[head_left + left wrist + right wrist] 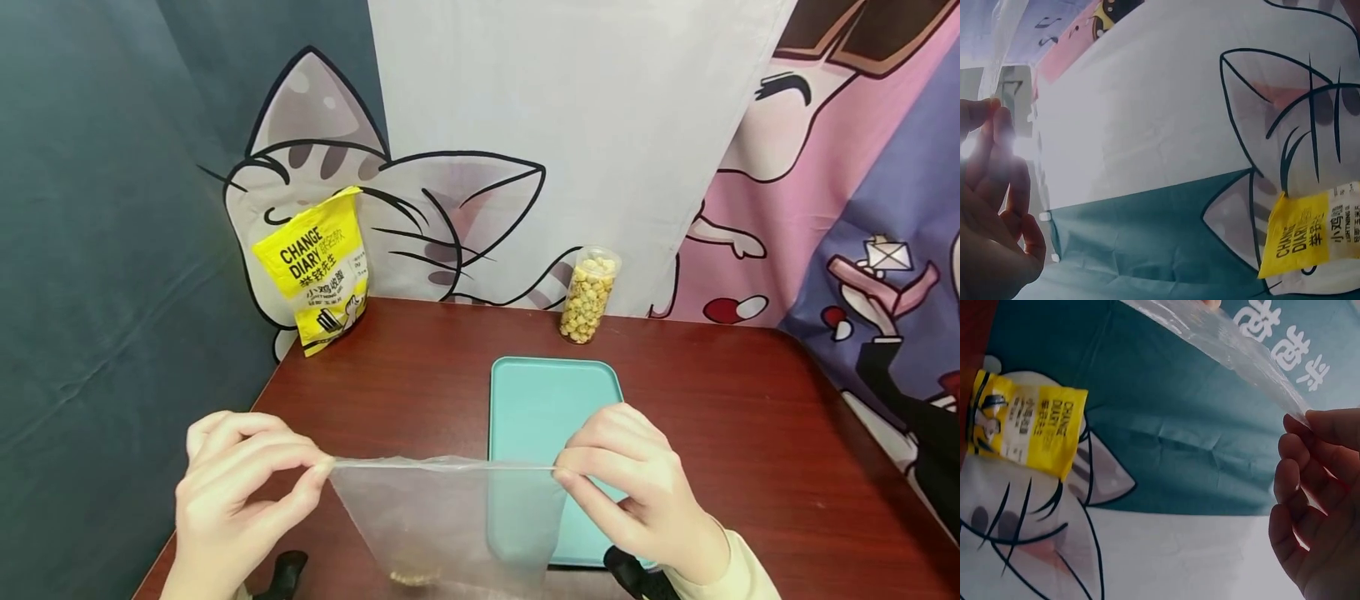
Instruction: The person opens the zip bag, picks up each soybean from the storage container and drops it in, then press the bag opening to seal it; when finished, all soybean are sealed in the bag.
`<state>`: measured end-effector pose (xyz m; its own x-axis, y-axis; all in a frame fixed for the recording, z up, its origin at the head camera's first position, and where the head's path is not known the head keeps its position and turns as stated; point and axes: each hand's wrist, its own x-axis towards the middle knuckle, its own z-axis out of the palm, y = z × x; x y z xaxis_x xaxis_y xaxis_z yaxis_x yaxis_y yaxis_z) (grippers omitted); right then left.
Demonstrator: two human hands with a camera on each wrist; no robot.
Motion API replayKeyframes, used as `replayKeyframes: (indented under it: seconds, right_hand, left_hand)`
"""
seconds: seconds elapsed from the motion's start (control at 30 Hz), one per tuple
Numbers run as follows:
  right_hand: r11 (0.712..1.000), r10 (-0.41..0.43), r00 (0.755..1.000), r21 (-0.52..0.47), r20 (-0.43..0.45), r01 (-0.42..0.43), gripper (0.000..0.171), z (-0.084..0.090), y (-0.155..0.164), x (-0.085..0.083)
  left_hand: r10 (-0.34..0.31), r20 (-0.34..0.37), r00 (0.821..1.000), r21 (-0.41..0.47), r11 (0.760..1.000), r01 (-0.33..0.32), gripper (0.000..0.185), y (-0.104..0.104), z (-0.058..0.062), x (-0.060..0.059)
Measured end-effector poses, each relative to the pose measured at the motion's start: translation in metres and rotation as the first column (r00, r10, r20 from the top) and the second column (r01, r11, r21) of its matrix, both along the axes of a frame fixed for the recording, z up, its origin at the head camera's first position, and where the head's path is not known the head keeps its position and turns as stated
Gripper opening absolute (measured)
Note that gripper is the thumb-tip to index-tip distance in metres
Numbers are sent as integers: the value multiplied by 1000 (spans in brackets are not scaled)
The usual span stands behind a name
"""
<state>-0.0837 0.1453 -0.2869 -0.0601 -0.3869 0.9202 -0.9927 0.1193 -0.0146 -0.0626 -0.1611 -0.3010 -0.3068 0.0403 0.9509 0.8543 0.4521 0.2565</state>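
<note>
Pinching the top edge of a clear bag (450, 517), both hands stretch it taut just above the near edge of the table (750, 433). The left hand (232, 500) grips the bag's left corner between thumb and forefinger, the other fingers curled loosely above; the right hand (637, 492) does the same at the right corner, a pale sleeve (731, 575) showing at its wrist. The bag hangs down from that stretched edge — see-through, with a few yellowish bits (414, 575) gathered at its bottom, close to the near edge of the view. In the right wrist view the bag's crinkled film (1235, 350) runs up and away from the fingertips (1329, 431) that hold it; in the left wrist view the fingers (991, 144) are pressed together against strong glare, and the film itself is hard to make out.

Just behind the bag, partly seen through it, a teal tray (551, 408) lies flat on the table, mid-right. Farther back — at the table's far edge — a clear jar (588, 293) of yellow-green puffed pieces stands upright, right of centre. At the far left a yellow pouch (318, 267) leans against the backdrop (525, 125), a cloth printed with a cartoon cat.
</note>
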Motion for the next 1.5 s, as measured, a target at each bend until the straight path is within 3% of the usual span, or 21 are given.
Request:
replayKeyframes:
  seconds: [0.37, 0.5, 0.73, 0.83, 0.97, 1.03, 1.1, 1.2, 1.37, 1.5]
  right_hand:
    - [998, 52, 994, 45, -97, -48, 21, 5, -22, 4]
    - [997, 72, 993, 36, -88, -69, 20, 1, -26, 4]
    - [1000, 6, 995, -2, 101, -6, 16, -22, -24, -7]
    - [998, -57, 980, 1, 193, 58, 15, -38, -24, -18]
    - [991, -134, 943, 42, 305, 127, 9, -63, -23, -36]
    - [987, -164, 913, 67, 374, 150, 6, -74, -23, -46]
    - [979, -205, 877, 86, 434, 186, 8, -85, -24, -57]
    - [957, -289, 812, 126, 507, 262, 7, -98, -29, -74]
    - [913, -406, 693, 229, 596, 338, 5, -118, -37, -106]
    - [892, -453, 590, 336, 669, 303, 5, -133, -41, -131]
  left_hand:
    - [-25, 31, 999, 50, 998, 23, 19, -28, -6, 17]
    - [-25, 26, 999, 61, 998, 24, 21, -32, -7, 20]
    - [61, 64, 996, 45, 997, -64, 22, -25, -9, 10]
    - [120, 108, 987, -11, 993, -120, 27, -27, -16, -1]
    - [197, 185, 963, -80, 979, -185, 36, -33, -34, -18]
    - [242, 224, 944, -116, 968, -221, 37, -36, -44, -27]
    - [278, 266, 923, -151, 958, -245, 25, -39, -52, -38]
    - [349, 349, 870, -227, 932, -282, 10, -41, -62, -56]
    - [428, 485, 763, -350, 894, -279, 11, -45, -88, -96]
    - [454, 609, 651, -418, 881, -223, 14, -47, -111, -126]
